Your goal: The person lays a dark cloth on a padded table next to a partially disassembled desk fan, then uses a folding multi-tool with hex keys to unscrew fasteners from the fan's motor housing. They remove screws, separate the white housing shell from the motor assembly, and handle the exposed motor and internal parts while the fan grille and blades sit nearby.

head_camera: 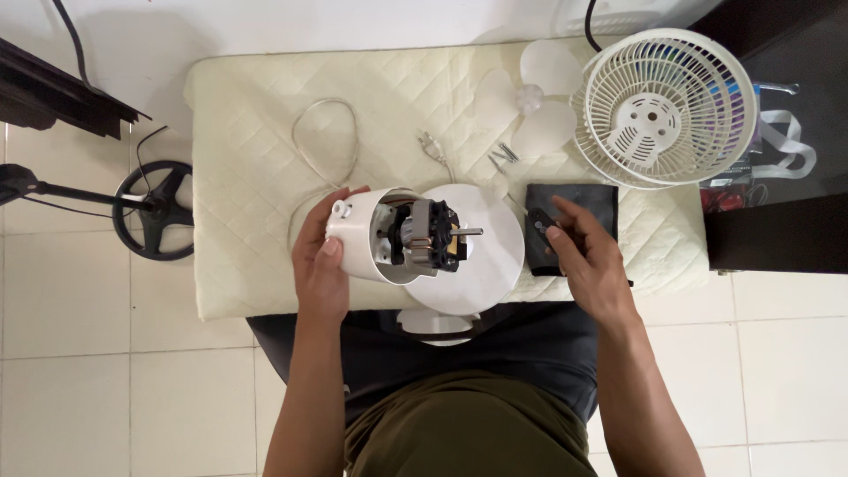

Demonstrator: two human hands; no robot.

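1. A loop of power cord (325, 141) lies on the quilted mat (256, 256) at the far left, ending in a plug (430, 144). Judged from here, the cord could snag and drag if the motor is turned or lifted.
2. The left hand (322, 261) grips the white motor housing (358, 238), fingers wrapped around its back and thumb on its near side. The housing lies on its side near the front edge of the mat; a loosened grip could let it roll towards the lap.
3. The bare motor (424, 234) and its shaft (466, 232) point right over the round white fan base (486, 265). The exposed windings look easy to knock or scratch.
4. Small screws or clips (505, 155) lie loose beside the clear blade (530, 97), far from the hands; a nudge could lose them in the quilting.
5. The right hand (587, 256) pinches a small dark tool (539, 223) between closed fingers above a black cloth (574, 221). A slip could jab the motor.
6. The white grille (664, 106) overhangs the mat's far right corner and might tip off.
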